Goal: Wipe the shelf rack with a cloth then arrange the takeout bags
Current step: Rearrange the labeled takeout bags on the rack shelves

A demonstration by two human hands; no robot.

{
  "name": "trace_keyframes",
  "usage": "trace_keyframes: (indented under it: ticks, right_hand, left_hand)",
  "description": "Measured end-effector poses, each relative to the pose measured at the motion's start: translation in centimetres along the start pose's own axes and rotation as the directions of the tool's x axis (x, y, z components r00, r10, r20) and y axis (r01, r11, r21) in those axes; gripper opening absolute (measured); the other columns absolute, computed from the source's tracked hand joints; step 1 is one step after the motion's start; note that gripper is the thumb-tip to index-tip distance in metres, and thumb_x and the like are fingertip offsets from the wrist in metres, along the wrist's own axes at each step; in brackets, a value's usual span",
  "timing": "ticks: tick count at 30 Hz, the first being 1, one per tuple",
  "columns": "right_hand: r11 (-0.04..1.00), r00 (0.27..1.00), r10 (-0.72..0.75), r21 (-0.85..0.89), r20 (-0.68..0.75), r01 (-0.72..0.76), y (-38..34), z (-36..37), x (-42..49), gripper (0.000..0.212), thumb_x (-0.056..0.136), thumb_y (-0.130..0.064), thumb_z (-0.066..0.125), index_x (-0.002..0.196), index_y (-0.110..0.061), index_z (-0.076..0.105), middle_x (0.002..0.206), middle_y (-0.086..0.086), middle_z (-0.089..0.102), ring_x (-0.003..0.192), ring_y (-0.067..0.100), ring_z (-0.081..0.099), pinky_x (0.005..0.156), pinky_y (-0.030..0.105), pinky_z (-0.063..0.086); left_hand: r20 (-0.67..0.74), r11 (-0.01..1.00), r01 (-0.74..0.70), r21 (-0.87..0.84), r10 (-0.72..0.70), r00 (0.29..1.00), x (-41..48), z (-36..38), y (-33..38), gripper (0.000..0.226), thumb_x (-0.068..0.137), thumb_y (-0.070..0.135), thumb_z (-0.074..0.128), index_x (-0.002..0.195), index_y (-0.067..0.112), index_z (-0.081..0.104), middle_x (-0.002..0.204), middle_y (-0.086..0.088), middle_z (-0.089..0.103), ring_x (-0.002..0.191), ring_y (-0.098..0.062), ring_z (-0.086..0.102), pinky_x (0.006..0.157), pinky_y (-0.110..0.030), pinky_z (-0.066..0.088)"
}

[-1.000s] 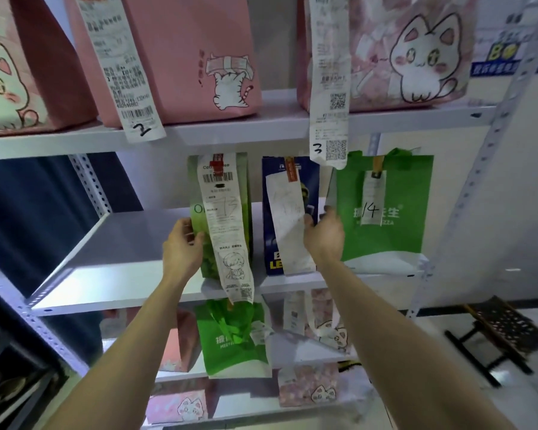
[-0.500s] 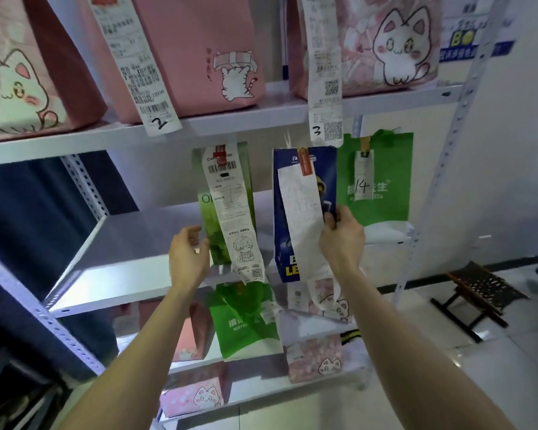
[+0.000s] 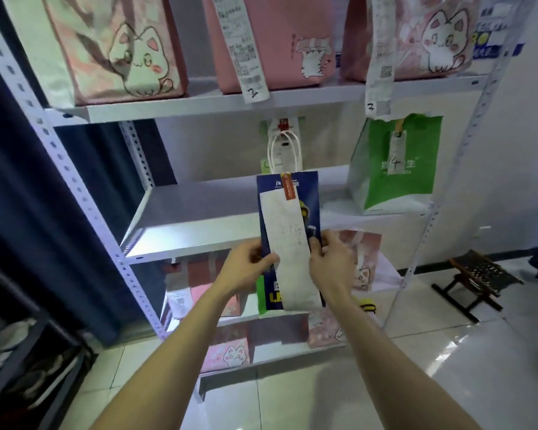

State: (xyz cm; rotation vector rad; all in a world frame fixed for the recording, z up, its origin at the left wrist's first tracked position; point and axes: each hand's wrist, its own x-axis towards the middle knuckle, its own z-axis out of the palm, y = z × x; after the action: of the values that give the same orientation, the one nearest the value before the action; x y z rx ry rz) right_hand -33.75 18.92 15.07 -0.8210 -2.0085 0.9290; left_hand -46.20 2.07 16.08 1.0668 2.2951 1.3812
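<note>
Since half a second ago the blue paper bag (image 3: 308,198) has come off the middle shelf, where it stood between two green bags, and the left hand (image 3: 244,266) has shifted from the pale green bag onto it.

Both hands now clamp the blue paper bag and hold it upright in the air, near the viewer and in front of the shelf rack (image 3: 199,212). The left hand grips its left edge, thumb on the front. The right hand (image 3: 333,263) grips its right edge, thumb on the long receipt (image 3: 289,243) that hangs down the bag's face from an orange sticker (image 3: 288,187). The bag's white cord handles (image 3: 284,153) stand up above it. Its lower end hangs below the front edge of the middle shelf.

To the right, a dark folding stool (image 3: 475,274) stands on the tiled floor.

Behind the held bag, pink cat bags sit on the lower shelves, one at left (image 3: 230,355) and one at right (image 3: 362,259).

Farther back on the middle shelf, the pale green bag (image 3: 264,127) is mostly hidden behind the handles. A green bag marked 14 (image 3: 416,175) stands at the right end.

On the top shelf three cat-print bags stand in a row: left (image 3: 131,51), centre (image 3: 280,41), right (image 3: 432,35). Receipts numbered 2 (image 3: 243,51) and 3 (image 3: 381,57) hang from the last two.
</note>
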Motion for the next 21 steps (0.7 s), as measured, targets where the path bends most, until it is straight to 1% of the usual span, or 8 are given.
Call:
trace_keyframes:
  ticks: [4,7,9,12,14,16,18,21]
  right_hand:
    - [0.981,0.96,-0.185,-0.022,0.209,0.194,-4.5,5.8,-1.7,0.006,0.101,-0.038,0.061,0.104,-0.033,0.06,0.094,-0.012,0.069,0.082,0.014,0.064,0.065,0.031,0.053]
    - [0.956,0.875,-0.275,0.019,0.399,0.292,-7.9,10.5,-1.3,0.023,0.094,-0.029,0.067,0.115,-0.028,0.059,0.109,-0.002,0.07,0.101,0.022,0.064,0.084,0.042,0.058]
    - [0.964,0.838,-0.262,0.094,0.479,0.249,-10.1,13.6,-0.8,0.03,0.093,-0.019,0.067,0.121,-0.024,0.057,0.116,0.004,0.071,0.105,0.027,0.065,0.089,0.046,0.058]
    - [0.972,0.809,-0.228,0.177,0.542,0.156,-13.2,18.3,0.4,0.032,0.096,-0.012,0.064,0.124,-0.024,0.054,0.116,0.003,0.073,0.1,0.029,0.07,0.084,0.047,0.061]
    - [0.976,0.804,-0.203,0.182,0.559,0.12,-14.9,21.4,1.6,0.03,0.099,-0.011,0.064,0.125,-0.021,0.053,0.12,0.005,0.072,0.102,0.029,0.07,0.087,0.049,0.061]
    - [0.981,0.807,-0.175,0.165,0.564,0.097,-16.2,24.2,2.8,0.023,0.101,-0.012,0.061,0.122,-0.015,0.053,0.122,0.009,0.07,0.104,0.032,0.068,0.088,0.048,0.059]
    - [0.986,0.801,-0.157,0.142,0.578,0.09,-17.1,26.7,3.7,0.017,0.104,-0.012,0.056,0.121,-0.012,0.052,0.119,0.012,0.067,0.102,0.035,0.065,0.083,0.045,0.056]
    - [0.984,0.785,-0.174,0.134,0.595,0.117,-17.9,29.7,4.8,0.015,0.108,-0.013,0.047,0.122,-0.011,0.053,0.109,0.014,0.064,0.091,0.037,0.058,0.072,0.04,0.046]
  left_hand:
    - [-0.219,0.993,0.118,-0.007,-0.117,0.969,-2.0,-5.9,-3.2,0.008,0.106,0.023,0.069,0.104,0.029,0.074,0.084,0.013,0.081,0.071,-0.011,0.077,0.066,-0.027,0.065]
    - [-0.378,0.986,0.167,0.018,-0.148,0.914,-2.2,-11.1,-5.4,0.007,0.104,0.02,0.068,0.104,0.02,0.075,0.083,0.007,0.081,0.066,-0.014,0.073,0.065,-0.034,0.063]
    - [-0.439,0.981,0.192,0.033,-0.159,0.884,-1.6,-14.3,-6.7,0.008,0.104,0.021,0.067,0.101,0.019,0.074,0.082,0.001,0.081,0.067,-0.019,0.071,0.069,-0.04,0.061]
    - [-0.51,0.968,0.236,0.083,-0.162,0.845,0.3,-18.5,-8.1,0.013,0.104,0.028,0.066,0.093,0.023,0.07,0.075,0.006,0.077,0.07,-0.026,0.07,0.07,-0.043,0.06]
    - [-0.537,0.962,0.253,0.107,-0.158,0.829,2.1,-20.9,-8.9,0.011,0.106,0.032,0.065,0.101,0.024,0.072,0.081,0.009,0.078,0.073,-0.024,0.072,0.07,-0.043,0.062]
    - [-0.566,0.957,0.274,0.097,-0.173,0.806,3.9,-22.9,-9.8,0.01,0.106,0.032,0.064,0.105,0.029,0.073,0.086,0.013,0.08,0.076,-0.014,0.075,0.069,-0.036,0.063]
    - [-0.599,0.942,0.322,0.095,-0.204,0.774,5.4,-24.1,-10.8,0.014,0.106,0.03,0.06,0.099,0.035,0.071,0.084,0.016,0.078,0.077,-0.009,0.071,0.064,-0.026,0.056]
    - [-0.631,0.917,0.397,0.039,-0.285,0.721,7.2,-25.1,-12.8,0.019,0.103,0.023,0.053,0.095,0.014,0.068,0.082,-0.004,0.074,0.073,-0.023,0.061,0.065,-0.037,0.048]
